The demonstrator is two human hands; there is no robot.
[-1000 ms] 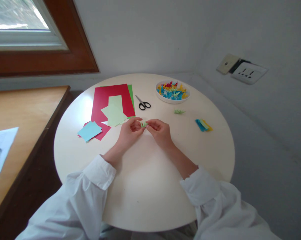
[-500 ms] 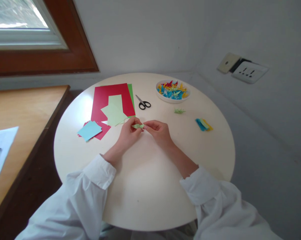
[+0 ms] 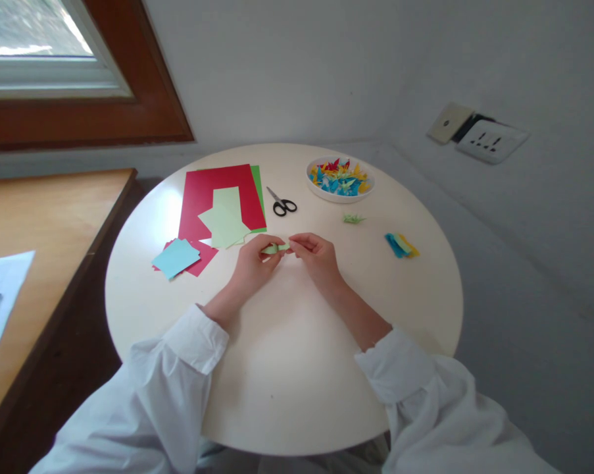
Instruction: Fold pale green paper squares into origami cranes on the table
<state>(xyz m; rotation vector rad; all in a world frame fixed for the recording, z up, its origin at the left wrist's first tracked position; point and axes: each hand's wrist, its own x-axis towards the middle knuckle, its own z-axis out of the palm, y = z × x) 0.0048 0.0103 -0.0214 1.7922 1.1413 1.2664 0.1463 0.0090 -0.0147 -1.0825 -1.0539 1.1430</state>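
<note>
A small light green folded paper is pinched between the fingertips of both hands, just above the middle of the table. My left hand is closed on its left end. At the right end, the thumb and fingers of my right hand are closed on its tip. The fingers partly hide the paper, so its exact folded shape is unclear. Beyond my left hand lie light green paper sheets on a red sheet. Black-handled scissors rest on the table beyond both hands.
A white dish of colourful folded paper pieces stands at the back right of the round white table. Nearer lie a green folded piece and blue and yellow papers. Light blue squares sit on red ones at left.
My right hand has shifted slightly right and away from me, its fingertips now at the paper's right tip. More of the paper shows between the hands. My left hand stays nearly in place.
</note>
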